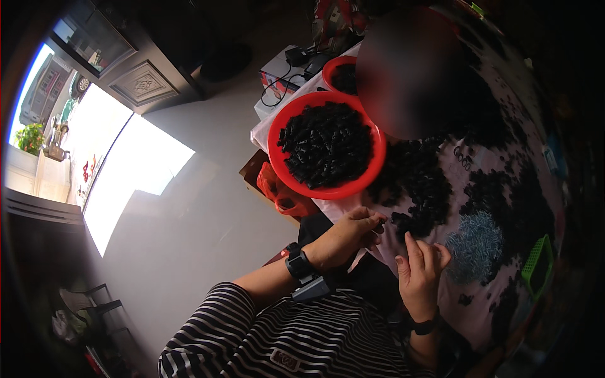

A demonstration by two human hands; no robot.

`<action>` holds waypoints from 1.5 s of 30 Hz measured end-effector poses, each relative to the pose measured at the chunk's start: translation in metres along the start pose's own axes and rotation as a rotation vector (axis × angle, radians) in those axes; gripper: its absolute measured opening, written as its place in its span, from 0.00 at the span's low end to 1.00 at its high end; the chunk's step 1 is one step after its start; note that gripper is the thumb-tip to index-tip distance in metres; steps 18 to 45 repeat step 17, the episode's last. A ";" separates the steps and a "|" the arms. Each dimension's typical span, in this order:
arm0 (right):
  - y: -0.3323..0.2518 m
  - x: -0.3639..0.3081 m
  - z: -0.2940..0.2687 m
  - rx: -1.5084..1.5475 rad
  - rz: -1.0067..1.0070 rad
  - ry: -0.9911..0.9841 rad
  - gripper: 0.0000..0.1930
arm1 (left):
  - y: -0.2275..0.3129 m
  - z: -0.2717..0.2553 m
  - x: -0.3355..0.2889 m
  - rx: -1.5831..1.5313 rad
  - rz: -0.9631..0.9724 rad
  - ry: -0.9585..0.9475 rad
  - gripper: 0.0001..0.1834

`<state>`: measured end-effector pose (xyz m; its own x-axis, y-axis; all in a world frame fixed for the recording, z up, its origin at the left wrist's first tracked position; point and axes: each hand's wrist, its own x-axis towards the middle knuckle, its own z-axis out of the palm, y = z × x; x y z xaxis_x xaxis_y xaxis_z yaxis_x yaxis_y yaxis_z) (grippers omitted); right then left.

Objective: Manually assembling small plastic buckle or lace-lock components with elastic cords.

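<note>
My left hand (353, 236) is closed, its thumb and fingertips pinching a small dark piece (381, 222) over the table's near left edge. Beside it, my right hand (421, 274) is raised above the pink cloth (449, 299), fingers apart and slightly bent, with nothing visible between them. A pile of thin bluish metal pins or screws (477, 246) lies just right of that hand. Beyond both hands, small black parts (422, 195) are heaped on the cloth. A large red basin (275, 142) full of similar black pieces (328, 142) stands at the far left of the table.
A smaller red bowl (328, 72) with black parts sits behind the basin, next to a white box (271, 79) with cables. An orange-red plastic bag (277, 192) hangs in a carton left of the table. A green perforated basket (537, 268) is at the right. A blurred patch hides the far side.
</note>
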<state>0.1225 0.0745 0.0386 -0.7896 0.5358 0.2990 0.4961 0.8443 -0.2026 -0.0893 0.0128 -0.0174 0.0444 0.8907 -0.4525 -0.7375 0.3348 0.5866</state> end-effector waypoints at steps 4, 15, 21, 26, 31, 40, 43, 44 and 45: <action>0.006 -0.010 -0.002 0.025 0.066 0.007 0.18 | 0.049 -0.017 0.008 0.364 0.362 0.275 0.16; 0.013 -0.023 0.001 0.086 0.148 0.035 0.18 | 0.101 -0.048 0.033 1.106 0.687 0.810 0.31; 0.015 -0.027 0.002 0.109 0.169 0.020 0.20 | 0.092 -0.041 0.028 1.027 0.630 0.730 0.30; 0.015 -0.027 0.002 0.109 0.169 0.020 0.20 | 0.092 -0.041 0.028 1.027 0.630 0.730 0.30; 0.015 -0.027 0.002 0.109 0.169 0.020 0.20 | 0.092 -0.041 0.028 1.027 0.630 0.730 0.30; 0.015 -0.027 0.002 0.109 0.169 0.020 0.20 | 0.092 -0.041 0.028 1.027 0.630 0.730 0.30; 0.015 -0.027 0.002 0.109 0.169 0.020 0.20 | 0.092 -0.041 0.028 1.027 0.630 0.730 0.30; 0.015 -0.027 0.002 0.109 0.169 0.020 0.20 | 0.092 -0.041 0.028 1.027 0.630 0.730 0.30; 0.015 -0.027 0.002 0.109 0.169 0.020 0.20 | 0.092 -0.041 0.028 1.027 0.630 0.730 0.30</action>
